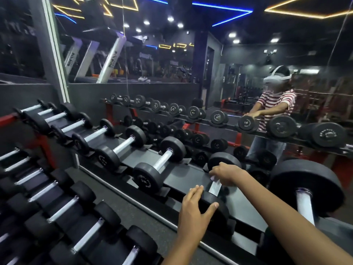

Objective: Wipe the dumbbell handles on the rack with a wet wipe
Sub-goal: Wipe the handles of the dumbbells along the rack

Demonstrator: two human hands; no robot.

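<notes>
A black dumbbell lies on the top shelf of the rack straight in front of me. Its silver handle runs between two round heads. My left hand rests on the near head, fingers spread over its top and thumb out to the right. My right hand is curled round the far end of the handle, pinching a pale wet wipe against it. Most of the wipe is hidden under the fingers.
More dumbbells line the top shelf: one to the left, a bigger one to the right. A lower shelf at the left holds several more. A wall mirror behind the rack reflects a person.
</notes>
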